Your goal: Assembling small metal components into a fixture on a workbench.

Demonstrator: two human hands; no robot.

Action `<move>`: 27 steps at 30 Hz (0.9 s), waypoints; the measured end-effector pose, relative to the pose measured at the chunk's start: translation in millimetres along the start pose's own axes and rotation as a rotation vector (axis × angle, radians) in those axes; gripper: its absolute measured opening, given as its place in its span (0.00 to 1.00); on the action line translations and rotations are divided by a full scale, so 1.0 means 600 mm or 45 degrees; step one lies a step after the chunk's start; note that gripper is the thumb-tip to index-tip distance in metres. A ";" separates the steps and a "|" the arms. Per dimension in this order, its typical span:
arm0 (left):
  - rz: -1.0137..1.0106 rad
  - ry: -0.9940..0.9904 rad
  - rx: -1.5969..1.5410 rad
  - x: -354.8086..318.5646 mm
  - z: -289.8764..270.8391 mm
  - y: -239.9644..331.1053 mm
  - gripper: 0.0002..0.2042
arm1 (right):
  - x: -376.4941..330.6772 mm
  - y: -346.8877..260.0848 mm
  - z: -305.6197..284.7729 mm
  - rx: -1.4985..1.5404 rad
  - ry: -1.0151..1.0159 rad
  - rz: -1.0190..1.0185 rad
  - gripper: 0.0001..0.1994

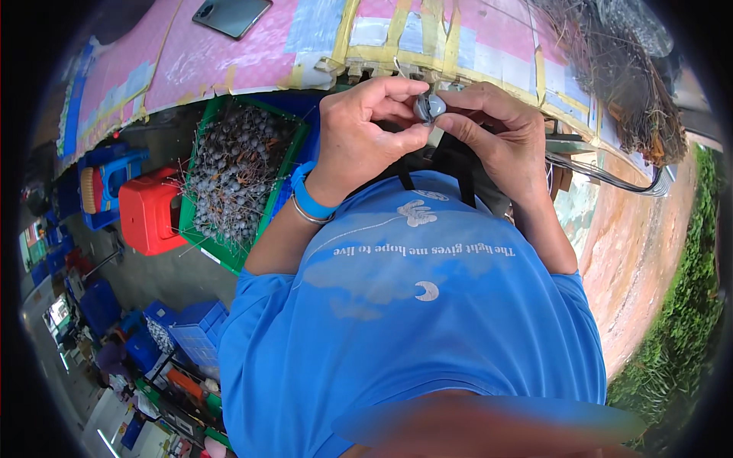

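Observation:
Both hands meet in front of my chest, at the near edge of a table, around a small glossy grey ball (429,108). My left hand (366,120) pinches the ball from its left side with thumb and fingers. From the other side, my right hand (492,118) closes thumb and forefinger on the same ball. A dark gap or split shows on its surface. A thin pale strand sticks up just above the left fingers; whether it joins the ball I cannot tell. To the left, a green crate (221,263) holds a heap of similar grey balls on thin wires.
The table (252,65) has a pink, patched and taped cover, with a phone (231,17) on it. Dark thin stems or wires (641,107) lie bundled at the right. A red stool (146,212) and a blue stool (114,187) stand left. Blue crates (200,332) are farther back.

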State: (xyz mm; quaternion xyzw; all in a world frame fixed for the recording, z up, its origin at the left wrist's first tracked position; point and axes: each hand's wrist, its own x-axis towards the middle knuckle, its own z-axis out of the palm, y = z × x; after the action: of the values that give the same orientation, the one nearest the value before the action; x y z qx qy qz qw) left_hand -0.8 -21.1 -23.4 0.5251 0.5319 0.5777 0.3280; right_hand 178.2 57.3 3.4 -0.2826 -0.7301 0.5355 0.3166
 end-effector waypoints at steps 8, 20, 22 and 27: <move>0.568 0.121 0.586 0.020 0.012 0.003 0.16 | 0.011 0.010 0.016 0.006 0.092 0.115 0.09; 0.204 -0.042 -0.074 0.036 0.013 0.014 0.20 | 0.032 0.038 -0.020 0.971 -0.068 0.290 0.10; 0.220 -0.031 -0.100 0.036 0.020 0.020 0.18 | 0.034 0.057 -0.026 0.943 -0.281 0.109 0.17; 0.841 -0.038 0.076 0.065 0.028 0.053 0.21 | 0.043 0.020 -0.013 0.853 -0.242 -0.096 0.17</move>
State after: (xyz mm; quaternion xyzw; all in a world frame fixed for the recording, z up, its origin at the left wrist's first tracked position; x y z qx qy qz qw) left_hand 11.8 13.1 15.3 0.6870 0.3448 0.6292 0.1154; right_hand 168.6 84.4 -2.6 -0.0847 -0.5499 0.7574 0.3418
